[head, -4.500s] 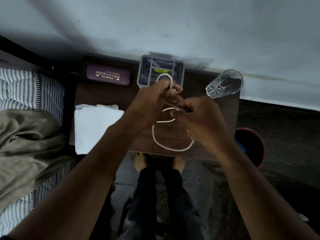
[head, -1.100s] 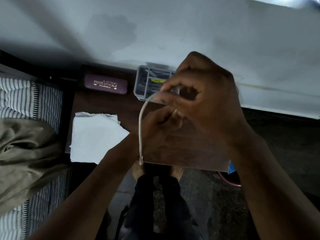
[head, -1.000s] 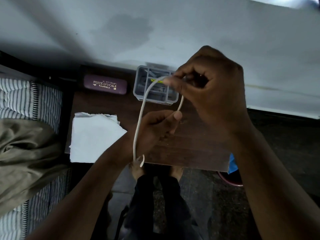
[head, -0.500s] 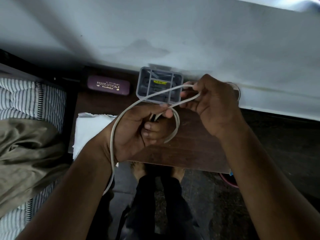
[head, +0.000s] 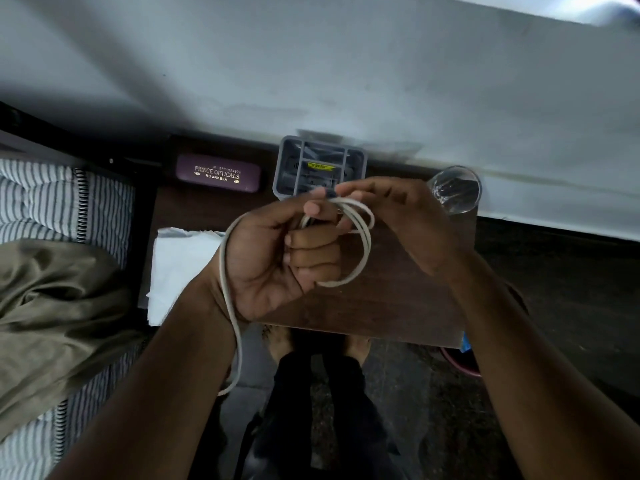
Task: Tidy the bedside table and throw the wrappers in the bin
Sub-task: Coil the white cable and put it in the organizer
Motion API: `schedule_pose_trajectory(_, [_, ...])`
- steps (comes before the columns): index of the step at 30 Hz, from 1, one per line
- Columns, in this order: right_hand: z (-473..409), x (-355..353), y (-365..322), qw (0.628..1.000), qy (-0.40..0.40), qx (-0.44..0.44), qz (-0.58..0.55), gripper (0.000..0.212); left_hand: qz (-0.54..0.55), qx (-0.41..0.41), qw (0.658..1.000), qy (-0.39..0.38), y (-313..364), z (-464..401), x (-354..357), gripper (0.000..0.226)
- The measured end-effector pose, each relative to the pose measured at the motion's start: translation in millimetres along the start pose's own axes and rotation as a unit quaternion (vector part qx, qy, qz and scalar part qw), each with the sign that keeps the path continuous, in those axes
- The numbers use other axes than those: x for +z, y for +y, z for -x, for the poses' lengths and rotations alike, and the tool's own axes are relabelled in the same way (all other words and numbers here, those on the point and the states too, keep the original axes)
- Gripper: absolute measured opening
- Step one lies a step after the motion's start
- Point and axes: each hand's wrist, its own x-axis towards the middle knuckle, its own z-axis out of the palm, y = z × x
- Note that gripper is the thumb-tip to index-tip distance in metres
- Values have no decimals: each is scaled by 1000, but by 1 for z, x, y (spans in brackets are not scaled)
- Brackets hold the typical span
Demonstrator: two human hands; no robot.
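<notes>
My left hand point(head: 277, 261) grips coiled loops of a white cable point(head: 363, 244) above the brown bedside table point(head: 398, 299). One strand runs round the back of that hand and hangs down past the wrist below the table's front edge. My right hand point(head: 401, 220) pinches the cable at the top of the coil, close to the left thumb. A red bin point(head: 464, 365) shows only as a rim under the table's right front corner.
A purple glasses case point(head: 218, 173) lies at the back left of the table. A grey compartment organiser point(head: 320, 164) stands against the white wall, a clear glass point(head: 455, 188) at the back right. White folded paper point(head: 180, 268) lies at the left edge. A striped bed point(head: 38, 195) is left.
The cable has gone from a loose loop to several turns wound round my left hand. My right hand came down from high above the organiser to the coil's top.
</notes>
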Motion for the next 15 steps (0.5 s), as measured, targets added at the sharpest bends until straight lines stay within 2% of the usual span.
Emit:
schedule_pose_trajectory(3, [9, 1, 6, 969, -8, 30, -243, 35, 46, 66, 997, -12, 4, 0, 8, 30])
schedule_pose_trajectory(6, [20, 9, 9, 915, -54, 34, -398, 20, 91, 155, 984, -2, 3, -3, 16, 27])
schedule_pose_trajectory(8, [23, 19, 11, 873, -35, 55, -484, 22, 105, 215, 971, 18, -1, -7, 20, 33])
schedule_pose_trajectory(10, [24, 29, 11, 850, 9, 65, -523, 18, 113, 241, 964, 12, -9, -12, 24, 41])
schedule_pose_trajectory(12, [21, 35, 8, 851, 48, 58, -520, 16, 73, 246, 966, 15, -17, -16, 28, 42])
schedule_pose_trajectory(15, [14, 35, 2, 912, 108, 26, -394, 19, -62, 254, 962, 80, -27, -17, 29, 40])
